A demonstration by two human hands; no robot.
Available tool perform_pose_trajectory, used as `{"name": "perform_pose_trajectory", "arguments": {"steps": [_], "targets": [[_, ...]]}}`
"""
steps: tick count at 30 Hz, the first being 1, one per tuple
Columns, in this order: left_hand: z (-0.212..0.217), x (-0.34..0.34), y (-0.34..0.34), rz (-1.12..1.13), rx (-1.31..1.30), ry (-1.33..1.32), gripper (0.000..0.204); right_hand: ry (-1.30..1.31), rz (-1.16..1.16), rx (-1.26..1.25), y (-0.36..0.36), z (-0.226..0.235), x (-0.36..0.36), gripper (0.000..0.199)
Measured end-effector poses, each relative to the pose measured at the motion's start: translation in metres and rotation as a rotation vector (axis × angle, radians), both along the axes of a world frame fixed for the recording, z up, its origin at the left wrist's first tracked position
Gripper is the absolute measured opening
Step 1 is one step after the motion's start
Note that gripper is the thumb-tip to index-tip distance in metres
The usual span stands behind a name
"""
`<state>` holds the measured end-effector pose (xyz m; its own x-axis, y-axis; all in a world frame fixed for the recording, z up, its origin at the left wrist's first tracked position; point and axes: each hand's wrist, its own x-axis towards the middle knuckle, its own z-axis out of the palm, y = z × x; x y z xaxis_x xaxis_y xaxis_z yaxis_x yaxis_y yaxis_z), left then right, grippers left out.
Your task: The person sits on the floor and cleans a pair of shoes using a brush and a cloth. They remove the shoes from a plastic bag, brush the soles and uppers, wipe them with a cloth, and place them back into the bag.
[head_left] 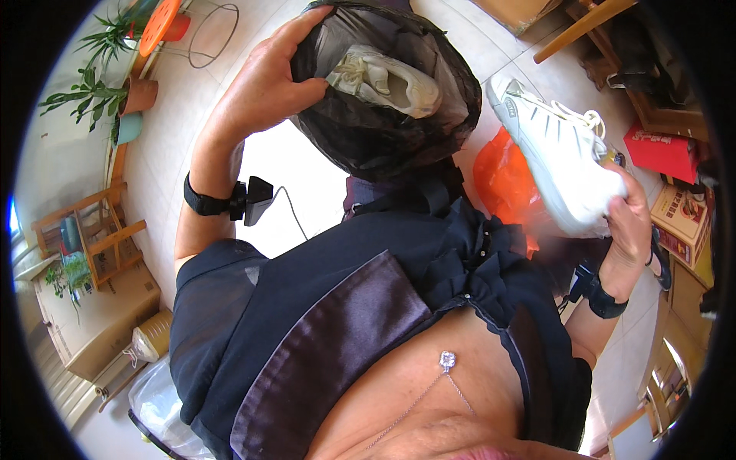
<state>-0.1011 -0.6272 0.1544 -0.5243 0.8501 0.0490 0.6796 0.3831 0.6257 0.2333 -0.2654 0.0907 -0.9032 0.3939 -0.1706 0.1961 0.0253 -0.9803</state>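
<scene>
The left hand grasps the rim of a black bag, thumb and fingers set well apart along its left edge. The bag's mouth faces up and gapes wide. Inside lies a cream shoe, its toe end toward the left hand and its ankle opening showing; the bag's wall surrounds it.

The right hand grips a white shoe by the heel, to the right of the bag and apart from it. This shoe is tilted, toe pointing up and left, its grey-edged sole toward the bag and its laces on the far side, looped loosely. The heel end is slightly blurred.

Behind the white shoe, an orange bag shows in part. Each forearm wears a black strap; the left strap carries a small black device, with a thin cable near it. The person wears a dark top and a pendant.

Potted plants and a carton stand at the left; a red box sits at the right.
</scene>
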Motion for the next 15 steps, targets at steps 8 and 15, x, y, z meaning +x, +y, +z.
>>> {"name": "perform_pose_trajectory", "arguments": {"steps": [8, 15], "targets": [[-0.002, 0.0, 0.001, -0.09, 0.08, -0.362, 0.082, 0.06, 0.023, -0.295, -0.058, -0.001, -0.054, 0.066], [0.019, 0.015, 0.005, -0.144, 0.35, -0.914, 0.084, 0.189, 0.522, -0.893, -0.111, -0.049, -0.177, 0.031]]}}
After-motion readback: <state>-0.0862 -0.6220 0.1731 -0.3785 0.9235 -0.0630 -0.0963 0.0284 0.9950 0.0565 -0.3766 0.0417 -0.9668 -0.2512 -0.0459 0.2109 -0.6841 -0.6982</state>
